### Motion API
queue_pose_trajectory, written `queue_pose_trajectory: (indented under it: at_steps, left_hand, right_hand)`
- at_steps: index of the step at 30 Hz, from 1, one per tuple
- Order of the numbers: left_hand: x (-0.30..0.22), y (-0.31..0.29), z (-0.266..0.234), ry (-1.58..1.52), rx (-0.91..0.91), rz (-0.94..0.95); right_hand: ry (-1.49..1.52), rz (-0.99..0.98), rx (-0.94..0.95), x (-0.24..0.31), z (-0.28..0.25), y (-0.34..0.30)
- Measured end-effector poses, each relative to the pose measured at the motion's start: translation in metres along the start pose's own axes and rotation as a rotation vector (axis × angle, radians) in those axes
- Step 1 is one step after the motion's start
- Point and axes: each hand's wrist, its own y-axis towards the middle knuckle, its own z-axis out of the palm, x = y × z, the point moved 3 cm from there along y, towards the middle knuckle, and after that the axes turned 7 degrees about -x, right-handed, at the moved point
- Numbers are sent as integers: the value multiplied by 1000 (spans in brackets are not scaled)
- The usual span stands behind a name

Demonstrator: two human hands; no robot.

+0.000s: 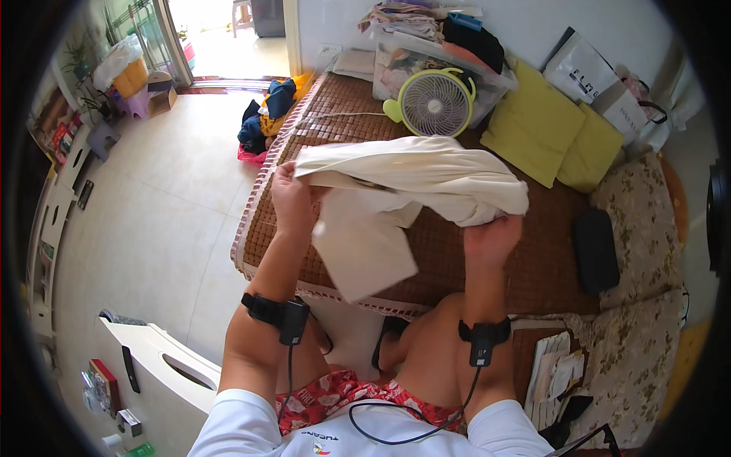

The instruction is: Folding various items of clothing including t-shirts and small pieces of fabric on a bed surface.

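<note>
A cream cloth garment [426, 179] is stretched between my two hands above the brown woven mat. Its upper part lies bunched in folds, while a flat panel [365, 247] hangs down toward my knees. Whether it is a top or a pair of trousers I cannot make out. My left hand [292, 186] pinches its left end. At the right end, my right hand [493, 232] is closed on the bunched cloth, some of its fingers hidden under the folds.
A green round fan [435, 105] stands behind the garment, before a clear plastic bin [491, 95] of clothes. Green cushions [533, 126] lean at the back right. A black case [595, 251] lies right. Clothes [266, 114] are heaped left of the mat [487, 286]. Folded cloths [552, 373] sit lower right.
</note>
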Motion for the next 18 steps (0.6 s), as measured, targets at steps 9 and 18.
queue_pose_trajectory:
  at_steps: [9, 18]
  left_hand:
    - [51, 1, 18, -8, 142, -111]
    - [38, -75, 56, 787, 350, 694]
  right_hand:
    - [-1449, -421, -147, -8, -33, 19]
    - [-1357, 13, 661, -114, -18, -67]
